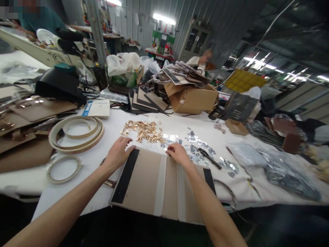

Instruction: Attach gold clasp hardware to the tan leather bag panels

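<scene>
A flat tan bag panel (151,181) with black strips at both ends lies on the white table in front of me. My left hand (118,152) rests on its far left corner, fingers curled over the black strip (125,175). My right hand (178,153) is at the panel's far edge, fingers pinched together on something small I cannot make out. Just beyond both hands lies a pile of gold metal fittings (142,131). Silvery small parts in clear packets (199,145) are scattered to the right of it.
Rolls of tape (77,132) and a smaller ring (64,168) lie at left beside brown bag pieces (31,113). A black tool (209,157) lies right of my right hand. Cardboard boxes (192,97), plastic bags and stacked panels crowd the back. Other people work beyond the table.
</scene>
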Tool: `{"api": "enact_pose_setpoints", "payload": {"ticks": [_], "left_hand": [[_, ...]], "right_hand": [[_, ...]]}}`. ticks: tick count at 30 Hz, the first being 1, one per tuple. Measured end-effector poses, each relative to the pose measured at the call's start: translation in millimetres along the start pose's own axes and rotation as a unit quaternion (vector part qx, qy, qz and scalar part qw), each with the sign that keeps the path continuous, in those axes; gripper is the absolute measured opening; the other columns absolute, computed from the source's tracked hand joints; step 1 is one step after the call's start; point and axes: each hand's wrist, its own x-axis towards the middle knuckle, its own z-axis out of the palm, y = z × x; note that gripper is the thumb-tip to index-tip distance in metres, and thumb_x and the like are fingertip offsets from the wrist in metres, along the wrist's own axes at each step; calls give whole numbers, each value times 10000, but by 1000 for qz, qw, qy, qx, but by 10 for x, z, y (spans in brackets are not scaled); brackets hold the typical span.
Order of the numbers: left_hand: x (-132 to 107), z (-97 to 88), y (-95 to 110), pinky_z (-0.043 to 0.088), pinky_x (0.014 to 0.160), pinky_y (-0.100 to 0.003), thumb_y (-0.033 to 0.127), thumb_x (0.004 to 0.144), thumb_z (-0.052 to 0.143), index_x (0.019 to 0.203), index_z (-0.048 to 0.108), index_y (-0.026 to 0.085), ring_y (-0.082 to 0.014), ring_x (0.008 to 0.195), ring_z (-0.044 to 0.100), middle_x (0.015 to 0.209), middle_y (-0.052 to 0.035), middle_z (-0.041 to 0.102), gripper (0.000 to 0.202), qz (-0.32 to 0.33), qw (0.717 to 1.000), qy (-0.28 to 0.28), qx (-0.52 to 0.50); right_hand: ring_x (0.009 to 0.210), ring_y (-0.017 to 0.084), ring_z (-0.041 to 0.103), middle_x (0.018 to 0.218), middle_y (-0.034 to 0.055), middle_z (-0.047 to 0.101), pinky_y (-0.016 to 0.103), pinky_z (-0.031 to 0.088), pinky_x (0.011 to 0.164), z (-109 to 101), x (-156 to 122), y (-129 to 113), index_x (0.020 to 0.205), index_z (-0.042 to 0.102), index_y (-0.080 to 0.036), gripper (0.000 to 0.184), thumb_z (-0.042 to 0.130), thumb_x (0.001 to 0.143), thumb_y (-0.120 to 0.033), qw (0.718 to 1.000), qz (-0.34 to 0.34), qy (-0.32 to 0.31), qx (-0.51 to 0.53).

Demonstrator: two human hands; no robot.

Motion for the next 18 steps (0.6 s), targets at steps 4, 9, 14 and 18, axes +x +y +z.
{"api": "enact_pose_setpoints", "payload": {"ticks": [4, 9, 14, 18], "left_hand": [[-466, -190, 29, 511, 835, -373, 516, 966, 526, 1174, 608, 186, -264, 941, 689, 1115, -122, 697, 399, -40, 999, 18, 15], [-909, -182, 44, 491, 832, -396, 570, 917, 587, 1348, 545, 212, -331, 1022, 703, 1070, -105, 750, 562, -95, 991, -96, 4], [-907, 24, 3, 476, 777, -361, 419, 944, 544, 1362, 567, 195, -305, 949, 717, 1060, -108, 765, 476, -81, 990, -89, -76], [-808, -29, -50, 467, 722, -316, 358, 927, 560, 1357, 645, 237, -235, 788, 699, 974, -41, 778, 455, -49, 983, -111, -136]], "right_hand": [[796, 188, 658, 866, 45, 733, 318, 482, 778, -40, -54, -31, 858, 701, -184, 62, 720, 865, -243, 1000, 7, 14, 25], [729, 159, 662, 818, 17, 727, 292, 536, 697, 112, -313, -474, 910, 709, -185, 198, 769, 847, -362, 959, -42, -11, 279], [794, 158, 709, 889, 32, 755, 301, 598, 758, 450, -529, -980, 1052, 790, -197, 223, 714, 914, -354, 917, -96, -131, 364], [868, 146, 695, 1019, 44, 713, 310, 591, 838, 476, -474, -1081, 1099, 806, -251, 226, 607, 997, -286, 925, -178, -143, 304]]}}
